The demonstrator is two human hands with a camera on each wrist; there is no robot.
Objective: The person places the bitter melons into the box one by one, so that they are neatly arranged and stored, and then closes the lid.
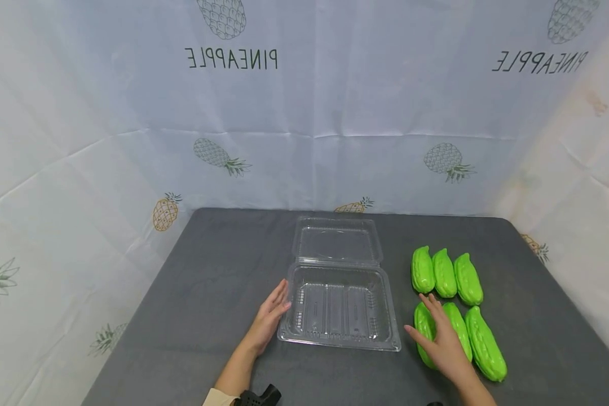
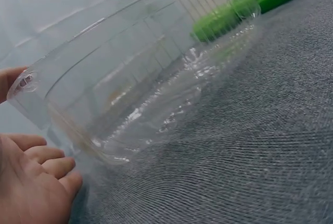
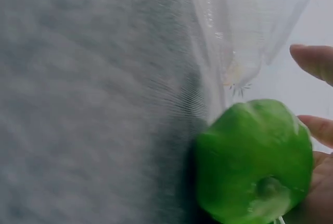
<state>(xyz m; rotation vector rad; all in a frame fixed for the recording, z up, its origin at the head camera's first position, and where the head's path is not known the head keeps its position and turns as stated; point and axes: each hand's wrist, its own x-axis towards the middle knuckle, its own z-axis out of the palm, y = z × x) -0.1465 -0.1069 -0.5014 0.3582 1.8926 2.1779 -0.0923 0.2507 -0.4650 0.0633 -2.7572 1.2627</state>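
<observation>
Six green gourds, clear container, grey tabletop, pineapple-print backdrop

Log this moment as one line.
left hand: at left edge of plastic container | right hand: over nearer green vegetables | lid: open | vegetables inside: none

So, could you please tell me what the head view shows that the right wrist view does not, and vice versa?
Only the head view: the left hand beside the clear container, all six green vegetables in two rows of three, and the mirrored PINEAPPLE lettering.

Only the right wrist view: a close, end-on look at one green vegetable, with a small darker spot.

Both: the right hand, at least part of the clear container, and the grey table surface.
</observation>
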